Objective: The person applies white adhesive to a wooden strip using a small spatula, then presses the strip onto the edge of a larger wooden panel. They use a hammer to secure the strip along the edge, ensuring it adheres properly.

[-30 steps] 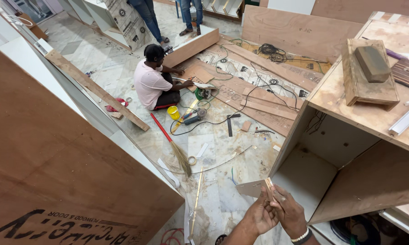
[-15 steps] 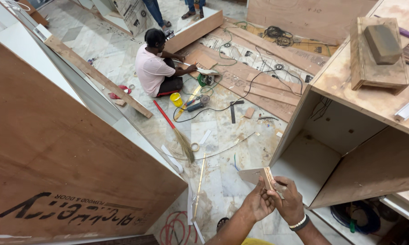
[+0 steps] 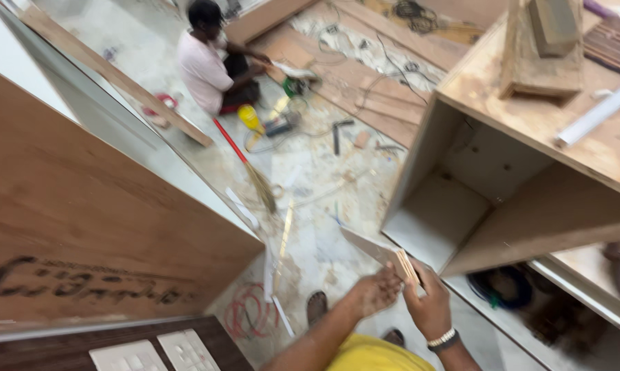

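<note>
Both hands pinch a thin wood strip [image 3: 407,266]: left hand [image 3: 373,292] fingers grip its lower end, right hand [image 3: 430,307] wraps the other side. Strip sits just in front of the open cabinet [image 3: 461,206]. Broom [image 3: 244,165] on the floor beyond; a seated person [image 3: 210,62] farther off.

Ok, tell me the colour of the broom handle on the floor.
Red, clearest in the head view: broom handle.

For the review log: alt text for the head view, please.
Both hands, left hand and right hand, hold a thin wooden strip above a littered floor. A seated person works beyond, beside an open plywood cabinet.
</note>
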